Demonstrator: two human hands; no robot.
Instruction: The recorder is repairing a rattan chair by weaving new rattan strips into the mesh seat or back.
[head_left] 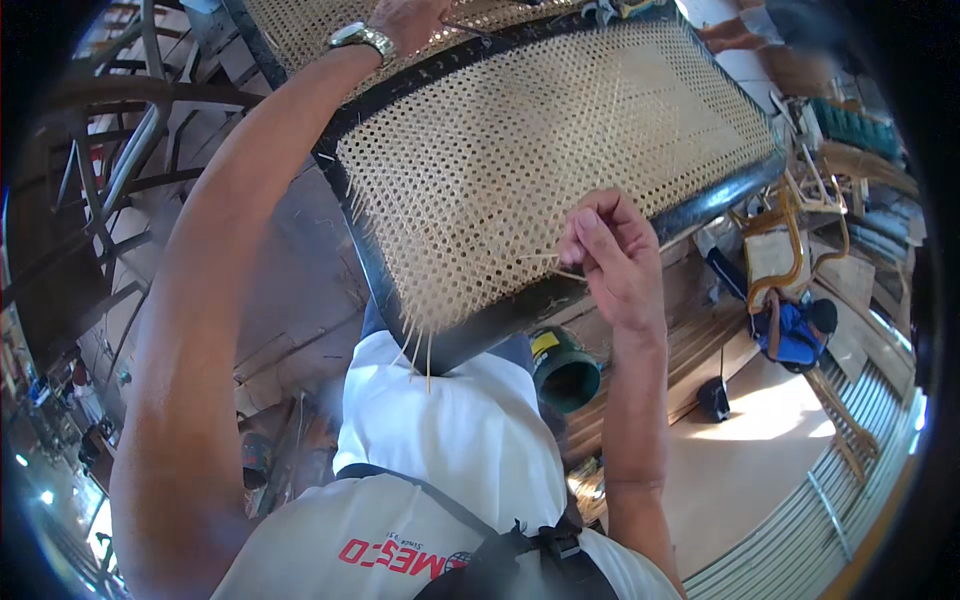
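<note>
A woven cane panel [500, 150] in a dark, glossy wooden frame [700, 205] lies across my lap. Over its near edge my right hand [615, 255] is closed in a pinch on a thin cane strand [545, 258], which runs from the weave to the fingers. My left hand [408, 22] reaches over the far rail, partly cut off by the upper edge of the view. From its fingers a thin dark rod [470, 31], perhaps an awl, points along the rail. Loose cane ends [429, 360] hang off the frame's near left corner.
A second cane panel [310, 25] adjoins the far rail. Metal tools [605, 10] rest at the far edge. A dark green bucket [567, 378] stands below the frame. Bare chair frames [120, 150] stand left. At right are another person in blue [797, 335] and wooden chairs [778, 250].
</note>
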